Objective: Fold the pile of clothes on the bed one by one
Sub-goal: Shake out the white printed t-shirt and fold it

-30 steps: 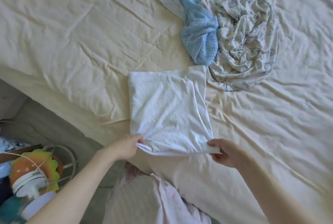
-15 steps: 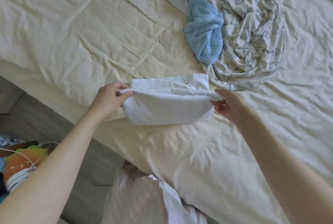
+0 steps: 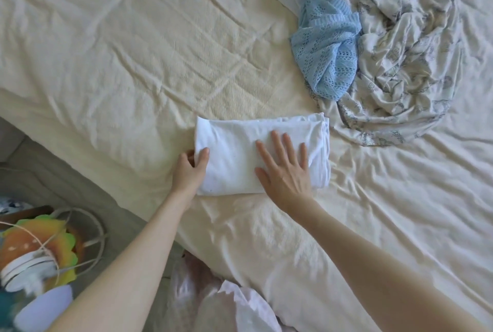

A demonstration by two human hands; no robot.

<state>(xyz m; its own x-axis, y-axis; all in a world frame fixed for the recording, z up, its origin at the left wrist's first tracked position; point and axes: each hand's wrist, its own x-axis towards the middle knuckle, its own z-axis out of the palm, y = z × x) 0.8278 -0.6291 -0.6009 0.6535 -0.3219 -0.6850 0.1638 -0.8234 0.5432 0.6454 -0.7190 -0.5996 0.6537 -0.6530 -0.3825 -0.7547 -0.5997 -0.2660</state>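
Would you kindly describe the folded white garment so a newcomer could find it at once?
On the cream bed, look near its front edge, below the crumpled pile. The folded white garment lies flat under the right hand; unlike the blue knit and printed cloth, it is a neat plain rectangle.

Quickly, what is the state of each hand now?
Left hand: grips the left edge of the folded white cotton garment, thumb on top.
Right hand: open, pressing flat on it.
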